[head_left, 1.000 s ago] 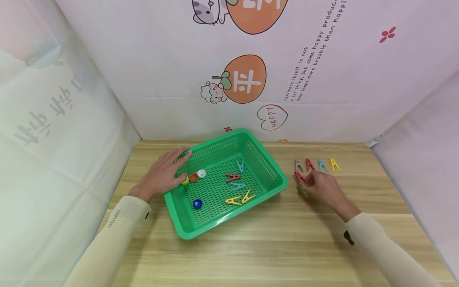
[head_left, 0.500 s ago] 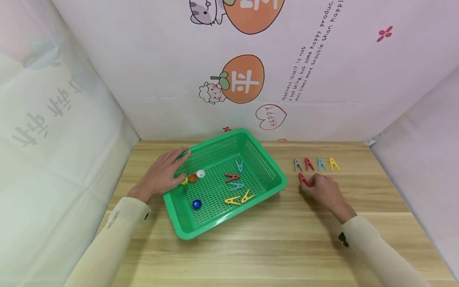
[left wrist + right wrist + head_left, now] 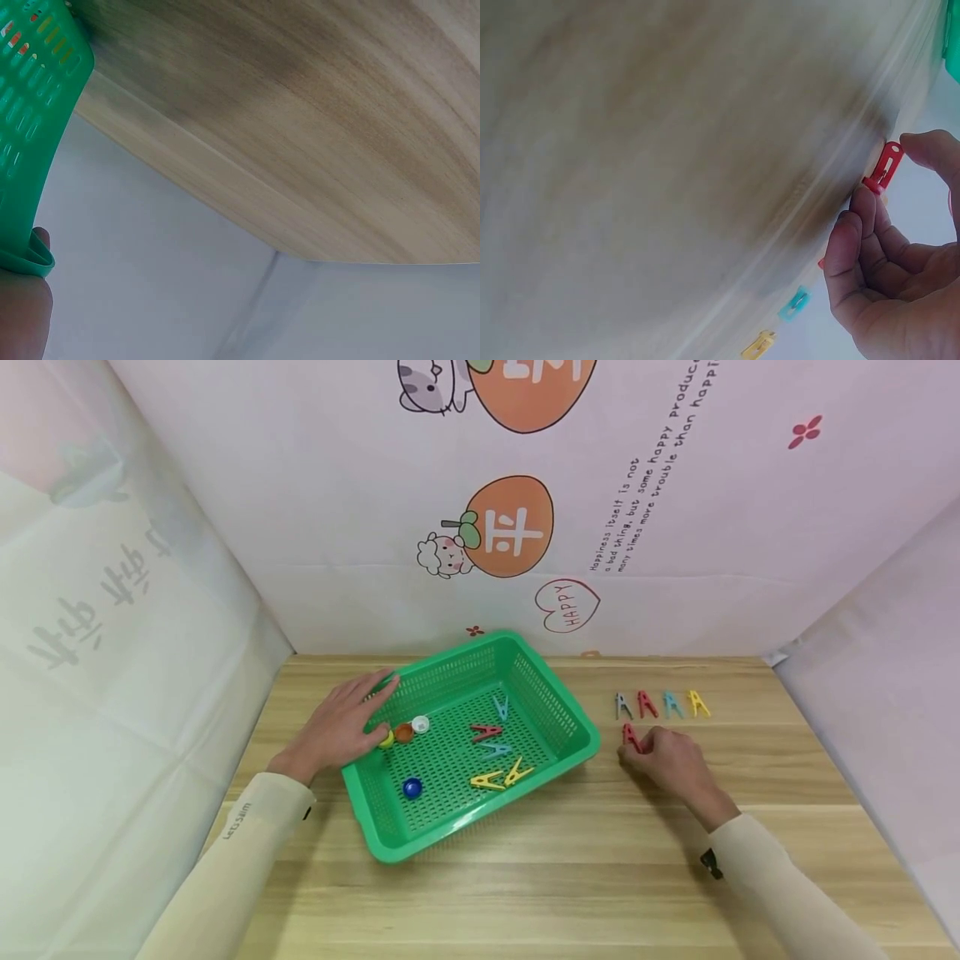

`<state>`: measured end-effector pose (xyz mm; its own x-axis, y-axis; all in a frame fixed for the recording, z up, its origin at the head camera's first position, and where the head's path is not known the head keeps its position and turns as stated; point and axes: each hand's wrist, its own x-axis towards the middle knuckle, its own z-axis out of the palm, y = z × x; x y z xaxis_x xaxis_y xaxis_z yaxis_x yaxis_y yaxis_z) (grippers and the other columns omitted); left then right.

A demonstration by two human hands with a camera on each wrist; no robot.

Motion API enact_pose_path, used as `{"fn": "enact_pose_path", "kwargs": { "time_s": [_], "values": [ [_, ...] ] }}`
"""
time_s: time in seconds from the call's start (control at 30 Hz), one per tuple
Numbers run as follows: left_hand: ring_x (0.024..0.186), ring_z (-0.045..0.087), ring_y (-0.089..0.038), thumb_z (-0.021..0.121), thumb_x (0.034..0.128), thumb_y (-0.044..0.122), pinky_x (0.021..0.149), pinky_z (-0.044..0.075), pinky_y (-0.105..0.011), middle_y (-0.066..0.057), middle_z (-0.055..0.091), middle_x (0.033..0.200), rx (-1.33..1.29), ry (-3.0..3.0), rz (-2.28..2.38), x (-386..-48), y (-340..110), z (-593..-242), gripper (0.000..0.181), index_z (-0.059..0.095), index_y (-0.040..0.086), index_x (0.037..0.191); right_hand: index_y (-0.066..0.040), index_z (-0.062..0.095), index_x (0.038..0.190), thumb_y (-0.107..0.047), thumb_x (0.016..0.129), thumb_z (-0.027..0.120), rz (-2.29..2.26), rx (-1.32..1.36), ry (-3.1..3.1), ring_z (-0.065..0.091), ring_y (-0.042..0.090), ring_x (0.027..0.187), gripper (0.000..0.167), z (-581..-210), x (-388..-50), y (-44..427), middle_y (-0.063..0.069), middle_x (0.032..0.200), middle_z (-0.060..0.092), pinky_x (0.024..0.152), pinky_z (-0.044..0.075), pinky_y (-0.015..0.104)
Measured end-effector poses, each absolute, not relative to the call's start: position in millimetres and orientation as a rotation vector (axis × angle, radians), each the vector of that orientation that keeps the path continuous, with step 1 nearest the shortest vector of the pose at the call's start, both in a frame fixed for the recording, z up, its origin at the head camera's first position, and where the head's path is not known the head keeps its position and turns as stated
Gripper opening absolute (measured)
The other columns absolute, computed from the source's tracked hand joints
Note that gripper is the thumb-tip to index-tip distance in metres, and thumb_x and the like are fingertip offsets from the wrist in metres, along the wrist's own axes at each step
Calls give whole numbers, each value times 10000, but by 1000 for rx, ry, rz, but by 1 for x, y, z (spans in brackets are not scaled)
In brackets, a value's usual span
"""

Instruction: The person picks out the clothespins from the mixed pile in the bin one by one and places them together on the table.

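Note:
My right hand (image 3: 671, 762) is low over the table on the right and pinches a red clothespin (image 3: 632, 737) between thumb and fingers. In the right wrist view the red clothespin (image 3: 887, 165) shows between the thumb tip and the fingertips. Just behind it lie a grey clothespin (image 3: 623, 705), a red one, a blue one (image 3: 673, 702) and a yellow one (image 3: 698, 702), side by side. My left hand (image 3: 335, 727) holds the left rim of a green basket (image 3: 480, 832), thumb on the inner side near a yellow cap (image 3: 387, 740).
In the basket lie several clothespins, among them a red one (image 3: 487, 732) and a yellow one (image 3: 487, 780). An orange cap (image 3: 404, 732), a white cap (image 3: 421, 724) and a blue cap (image 3: 412, 787) are there too. Printed sheets wall the wooden table (image 3: 540, 893) at the back and sides.
The red clothespin in my right hand has shifted slightly toward me and turned more in line with the row behind. My left hand and the basket have stayed put.

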<state>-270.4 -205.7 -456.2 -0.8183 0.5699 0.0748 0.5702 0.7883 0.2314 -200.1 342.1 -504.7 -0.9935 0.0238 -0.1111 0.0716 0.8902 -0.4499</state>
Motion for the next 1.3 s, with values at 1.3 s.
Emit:
{"fn": "enact_pose_path", "kwargs": {
  "time_s": [1.3],
  "values": [
    [1650, 263, -429, 586, 1059, 338, 1342, 234, -638, -163, 223, 1813, -960, -2980, -360, -272, -206, -455, 791, 264, 94, 1739, 41, 756, 1118, -438, 1005, 737, -722, -194, 3178, 717, 356, 961, 492, -405, -259, 293, 210, 1043, 772, 829, 607, 543]
  ]
}}
